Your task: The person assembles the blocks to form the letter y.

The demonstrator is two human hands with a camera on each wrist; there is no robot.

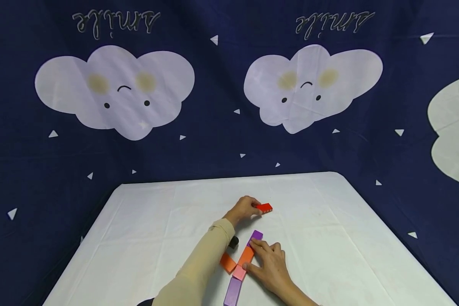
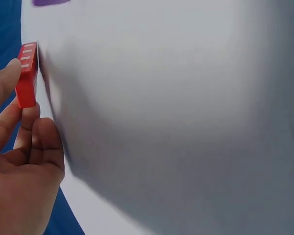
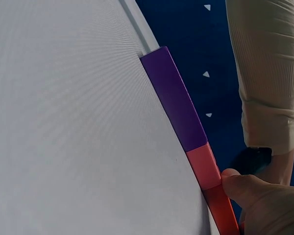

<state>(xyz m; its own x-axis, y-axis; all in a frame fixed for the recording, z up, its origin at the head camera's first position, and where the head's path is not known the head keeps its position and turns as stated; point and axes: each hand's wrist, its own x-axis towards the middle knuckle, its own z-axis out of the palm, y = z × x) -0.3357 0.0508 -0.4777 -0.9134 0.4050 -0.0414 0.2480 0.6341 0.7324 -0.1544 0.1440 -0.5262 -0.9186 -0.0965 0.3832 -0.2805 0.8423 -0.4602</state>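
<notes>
My left hand [image 1: 246, 208] pinches a small red block [image 1: 264, 208] between thumb and fingers, beyond the far end of a row of blocks. In the left wrist view, white marks run along one narrow face of the red block [image 2: 27, 73]. My right hand [image 1: 269, 263] rests along the right side of the row, thumb at the pink block [image 1: 239, 273] and index finger by the dark purple block [image 1: 256, 236]. Between those two lies an orange block [image 1: 246, 257]. A light purple block [image 1: 232, 291] forms the near end.
Another orange block [image 1: 228, 263] angles off to the left from the row, partly under the left sleeve [image 1: 202, 259]. A small black object [image 1: 233, 242] sits beside that sleeve. White cloth covers the table [image 1: 329, 238], and a dark blue cloud-patterned curtain [image 1: 218, 85] hangs behind it.
</notes>
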